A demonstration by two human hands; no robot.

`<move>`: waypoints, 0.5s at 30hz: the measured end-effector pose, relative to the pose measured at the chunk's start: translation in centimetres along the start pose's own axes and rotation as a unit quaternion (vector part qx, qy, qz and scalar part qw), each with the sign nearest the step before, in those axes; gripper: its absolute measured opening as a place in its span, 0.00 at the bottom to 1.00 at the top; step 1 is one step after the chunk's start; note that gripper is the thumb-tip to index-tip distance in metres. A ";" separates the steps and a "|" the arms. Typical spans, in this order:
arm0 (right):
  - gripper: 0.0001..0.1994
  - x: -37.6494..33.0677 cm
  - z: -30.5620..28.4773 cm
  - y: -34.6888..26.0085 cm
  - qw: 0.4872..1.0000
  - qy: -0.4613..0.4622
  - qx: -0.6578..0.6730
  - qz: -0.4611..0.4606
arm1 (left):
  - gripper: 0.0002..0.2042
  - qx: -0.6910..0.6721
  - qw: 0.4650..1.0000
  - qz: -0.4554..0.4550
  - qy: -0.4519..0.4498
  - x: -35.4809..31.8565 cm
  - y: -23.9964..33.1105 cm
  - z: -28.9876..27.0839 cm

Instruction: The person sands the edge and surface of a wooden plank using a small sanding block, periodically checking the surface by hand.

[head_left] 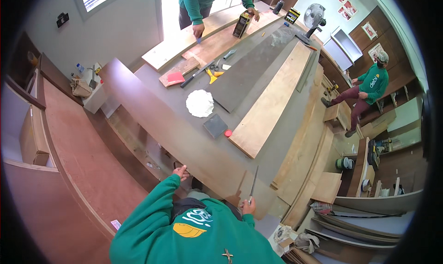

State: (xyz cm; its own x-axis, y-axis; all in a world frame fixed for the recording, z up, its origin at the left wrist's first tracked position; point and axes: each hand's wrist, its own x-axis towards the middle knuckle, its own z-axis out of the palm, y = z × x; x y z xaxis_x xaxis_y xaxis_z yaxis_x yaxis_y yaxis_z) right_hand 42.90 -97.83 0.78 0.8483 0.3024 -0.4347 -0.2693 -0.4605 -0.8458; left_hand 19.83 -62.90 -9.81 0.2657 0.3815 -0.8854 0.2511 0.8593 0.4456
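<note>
Head view: my right hand (248, 206) grasps a slim, straight tool (254, 183), tip toward twelve o'clock; my left hand (181, 172) curls near a smooth board (159, 116), its grip I can't tell.

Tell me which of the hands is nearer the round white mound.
Left. The left hand is on the near side of the round white mound, slightly to its left; the right hand, gripping a thin blade, is farther back, off to its right.
</note>
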 end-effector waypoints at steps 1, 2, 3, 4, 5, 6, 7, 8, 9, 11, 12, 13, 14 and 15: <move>0.21 0.1 0.3 -0.4 1.000 -0.007 0.001 0.003 | 0.23 0.008 1.000 -0.005 -0.001 0.2 0.0 -0.1; 0.21 0.1 0.5 -0.8 1.000 -0.014 0.002 0.006 | 0.24 0.018 1.000 -0.002 -0.013 0.4 -0.2 -0.2; 0.21 0.3 1.2 -1.0 0.999 -0.033 0.021 0.017 | 0.23 0.006 1.000 0.003 -0.014 0.9 -0.2 -0.9; 0.21 0.7 1.5 -1.1 0.998 -0.049 0.038 0.027 | 0.23 -0.006 1.000 0.008 -0.018 1.5 -0.2 -1.2; 0.21 0.8 1.8 -1.2 0.996 -0.065 0.054 0.037 | 0.22 -0.018 0.999 0.013 -0.022 1.9 -0.2 -1.7; 0.21 1.3 1.5 -1.1 0.996 -0.073 0.037 0.033 | 0.20 -0.033 0.999 -0.010 -0.011 2.1 0.1 -1.0; 0.21 1.7 1.3 -1.0 0.996 -0.081 0.019 0.028 | 0.19 -0.003 1.000 -0.004 -0.012 2.2 0.2 -0.4; 0.22 2.2 0.8 -1.0 0.996 -0.089 0.002 0.024 | 0.18 0.027 1.000 0.002 -0.013 2.1 0.2 0.2; 0.22 2.5 0.8 -0.9 0.995 -0.098 0.005 0.020 | 0.18 0.060 0.998 0.009 -0.007 1.9 0.2 -0.3; 0.22 3.0 0.8 -0.9 0.993 -0.116 0.010 0.013 | 0.16 0.102 0.995 0.002 -0.012 2.0 0.6 -0.5; 0.22 3.2 0.8 -1.1 0.993 -0.116 0.012 0.014 | 0.16 0.111 0.994 -0.006 -0.013 2.0 1.0 -0.4; 0.22 3.6 0.7 -1.3 0.993 -0.116 0.015 0.014 | 0.16 0.121 0.992 -0.013 -0.014 2.0 1.3 -0.4; 0.22 3.7 0.8 -1.6 0.993 -0.117 0.017 0.015 | 0.15 0.114 0.993 -0.007 -0.006 1.8 1.4 -0.5; 0.21 3.9 0.7 -1.9 0.992 -0.121 0.014 0.017 | 0.14 0.105 0.995 -0.002 0.002 1.6 1.0 -0.3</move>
State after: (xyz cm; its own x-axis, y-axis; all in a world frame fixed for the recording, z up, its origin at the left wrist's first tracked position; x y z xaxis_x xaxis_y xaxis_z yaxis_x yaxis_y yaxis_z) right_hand 46.39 -95.17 0.53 0.7056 0.4796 -0.5217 -0.3114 -0.4516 -0.8361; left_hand 20.27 -61.30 -10.84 0.2609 0.3808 -0.8871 0.4402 0.7709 0.4604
